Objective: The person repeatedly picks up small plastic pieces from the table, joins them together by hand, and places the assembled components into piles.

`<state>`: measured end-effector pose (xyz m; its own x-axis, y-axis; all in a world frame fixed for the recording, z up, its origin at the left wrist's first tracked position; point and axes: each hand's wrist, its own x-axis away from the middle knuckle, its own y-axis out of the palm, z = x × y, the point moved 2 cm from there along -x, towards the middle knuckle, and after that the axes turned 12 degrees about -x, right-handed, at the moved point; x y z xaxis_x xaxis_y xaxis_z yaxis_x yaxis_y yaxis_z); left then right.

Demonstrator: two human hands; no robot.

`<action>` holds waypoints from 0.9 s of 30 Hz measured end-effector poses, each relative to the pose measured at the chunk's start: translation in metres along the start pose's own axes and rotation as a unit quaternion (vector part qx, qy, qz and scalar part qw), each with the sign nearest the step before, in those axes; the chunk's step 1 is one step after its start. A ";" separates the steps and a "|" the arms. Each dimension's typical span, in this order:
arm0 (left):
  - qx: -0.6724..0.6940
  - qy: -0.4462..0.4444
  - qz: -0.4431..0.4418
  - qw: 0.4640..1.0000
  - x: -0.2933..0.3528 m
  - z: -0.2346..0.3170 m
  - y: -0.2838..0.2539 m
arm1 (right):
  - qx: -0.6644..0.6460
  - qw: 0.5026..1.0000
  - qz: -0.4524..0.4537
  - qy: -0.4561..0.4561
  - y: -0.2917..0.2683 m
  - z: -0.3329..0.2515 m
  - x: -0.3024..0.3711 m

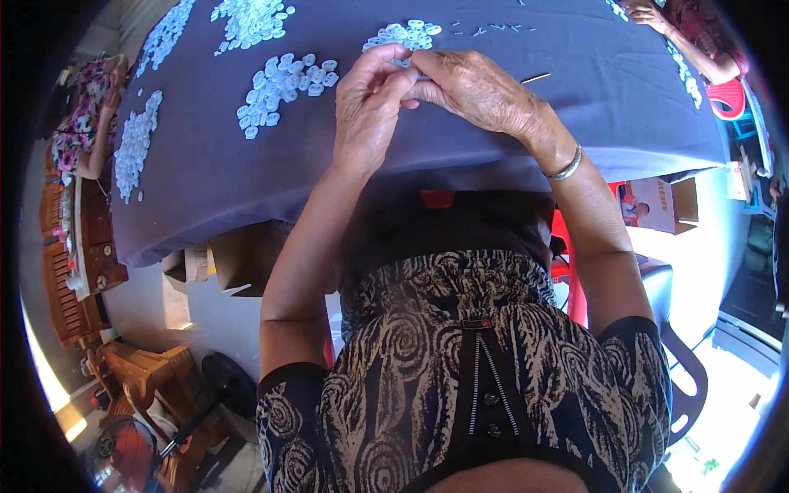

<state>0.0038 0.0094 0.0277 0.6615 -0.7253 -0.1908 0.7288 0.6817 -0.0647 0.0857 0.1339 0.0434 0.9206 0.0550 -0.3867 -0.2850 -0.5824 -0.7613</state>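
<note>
Head view | left hand and right hand pinch small white piece | long axis lies left-right

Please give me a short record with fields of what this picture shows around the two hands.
Surface: table under a dark grey cloth
Left hand: fingertips pinch a small white piece together with the right hand
Right hand: meets the left at that piece; silver bangle on the wrist
Nearby: heaps of small white pieces on the cloth; thin stick beside the right hand
Others: a person's hand at the far right corner
</note>
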 end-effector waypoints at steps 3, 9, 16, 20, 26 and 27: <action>-0.009 -0.013 0.033 0.999 0.003 0.002 0.002 | -0.044 0.999 0.020 0.017 0.000 -0.009 -0.002; 0.112 0.202 0.065 0.971 0.018 0.027 0.022 | -0.143 0.988 0.055 -0.032 0.008 -0.043 0.002; 0.179 0.093 0.152 0.968 0.020 0.010 0.017 | -0.163 0.985 0.049 0.001 0.032 -0.040 0.001; 0.212 0.067 0.156 0.962 0.017 0.006 0.017 | -0.104 0.993 0.057 -0.019 0.034 -0.036 -0.001; 0.292 -0.008 0.149 0.945 0.008 -0.005 0.016 | -0.069 0.995 0.055 -0.034 0.038 -0.029 -0.002; 0.291 -0.017 0.147 0.945 0.007 -0.008 0.015 | -0.064 0.996 0.054 -0.037 0.038 -0.029 -0.003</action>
<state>0.0174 0.0154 0.0178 0.8486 -0.5222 -0.0847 0.4803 0.6933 0.5373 0.0802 0.0886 0.0306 0.8632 0.0437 -0.5030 -0.3399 -0.6863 -0.6430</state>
